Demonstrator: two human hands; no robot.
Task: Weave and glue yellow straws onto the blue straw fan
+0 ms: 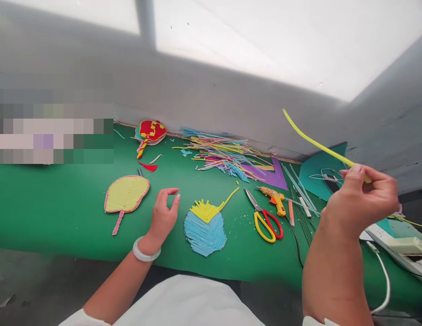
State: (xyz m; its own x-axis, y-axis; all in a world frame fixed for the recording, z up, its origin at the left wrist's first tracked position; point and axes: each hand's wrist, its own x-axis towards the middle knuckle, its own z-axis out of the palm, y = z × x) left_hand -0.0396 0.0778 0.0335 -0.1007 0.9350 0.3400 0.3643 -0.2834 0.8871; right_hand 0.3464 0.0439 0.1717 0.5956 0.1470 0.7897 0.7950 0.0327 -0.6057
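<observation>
A yellow pipe cleaner (316, 144) is pinched in my right hand (363, 194), raised above the right side of the table, its free end pointing up and left. My left hand (165, 213) hovers over the table with thumb and forefinger apart and nothing between them. Just right of it lies a blue and yellow fan-shaped piece (206, 233), made of strips laid side by side in a V pattern. One long yellow strip (230, 198) sticks out from its upper right edge. Left of my left hand lies a finished-looking yellow fan (127, 194) with a pink rim and handle.
Scissors (265, 222) with yellow and red handles and a yellow glue gun (275, 199) lie right of the piece. Behind is a pile of coloured pipe cleaners (220, 151). A red fan (152, 130) with a tassel lies back left. A power strip (384, 240) stands far right.
</observation>
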